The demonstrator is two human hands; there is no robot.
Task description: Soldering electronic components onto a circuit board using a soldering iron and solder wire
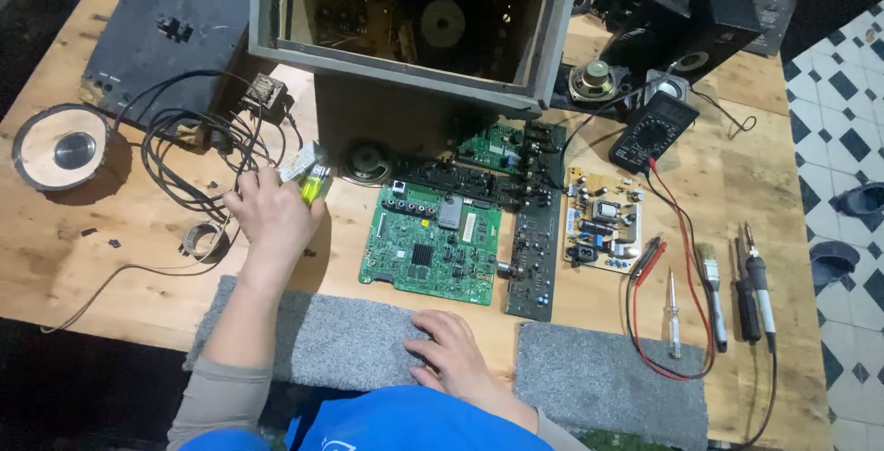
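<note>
Left hand [272, 216] has its fingers wrapped round a yellow lighter [316, 184], at about 9 o'clock from the green circuit board [431, 247]. Right hand [451, 354] rests flat, fingers loosely spread, on the grey mat [322, 341]. Board looks untouched so far.

Small packet [299, 164] just past my left hand [272, 216]: flat, whitish, printed, lying on bench beside yellow-green lighter [316, 184] I grip. Print too small to resolve.

Black multimeter [652, 131] at right rear of bench: grey rectangular screen near its upper end, display state not discernible.

Green circuit board [431, 244] at centre: small white rectangular label near its middle.
</note>
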